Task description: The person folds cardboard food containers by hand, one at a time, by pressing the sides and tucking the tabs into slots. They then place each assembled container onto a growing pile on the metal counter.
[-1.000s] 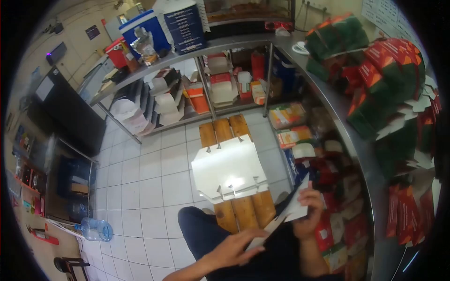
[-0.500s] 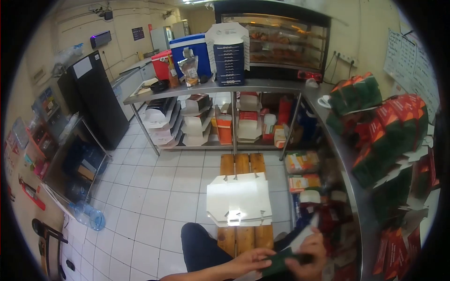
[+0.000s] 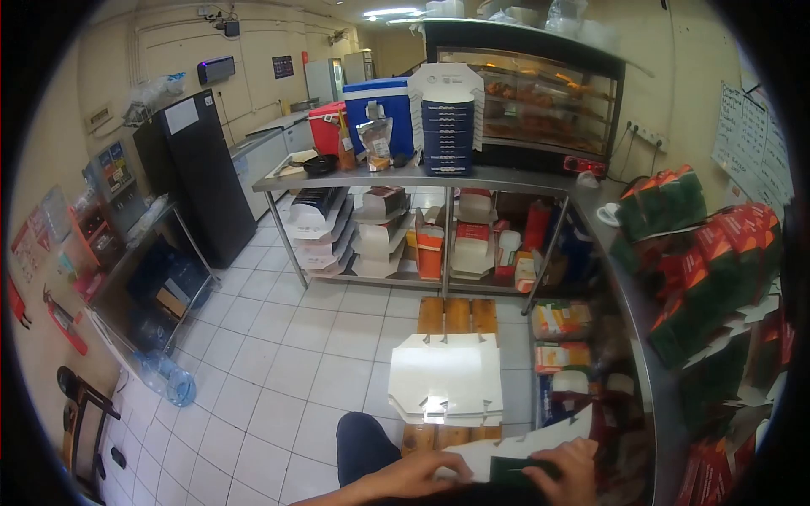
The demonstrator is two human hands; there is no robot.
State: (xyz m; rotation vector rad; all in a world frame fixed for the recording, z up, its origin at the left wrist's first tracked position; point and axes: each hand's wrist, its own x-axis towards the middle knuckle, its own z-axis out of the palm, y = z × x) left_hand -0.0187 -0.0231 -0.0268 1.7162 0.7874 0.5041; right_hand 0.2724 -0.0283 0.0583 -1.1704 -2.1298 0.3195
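A folding carton (image 3: 540, 445), white on one face and dark green on the other, is held low in front of me, partly opened out. My left hand (image 3: 426, 474) has its fingers curled on the carton's left end. At the other side my right hand (image 3: 572, 471) grips it, the thumb lying over the green part. Just beyond my hands, flat white carton blanks (image 3: 445, 375) lie stacked on a slatted wooden bench (image 3: 457, 316). The carton's lower part runs out of view at the bottom edge.
To my right a steel counter (image 3: 629, 308) carries rows of green and red cartons (image 3: 717, 261). Ahead stands a steel table (image 3: 363, 180) with stacked dark-blue boxes (image 3: 448, 139) and a blue cooler (image 3: 380, 118). A water bottle (image 3: 179, 386) lies on the tiled floor at left.
My hands have moved farther apart, and the carton shows more of its white face between them. The whole view has shifted, with the room now lower and farther right in it.
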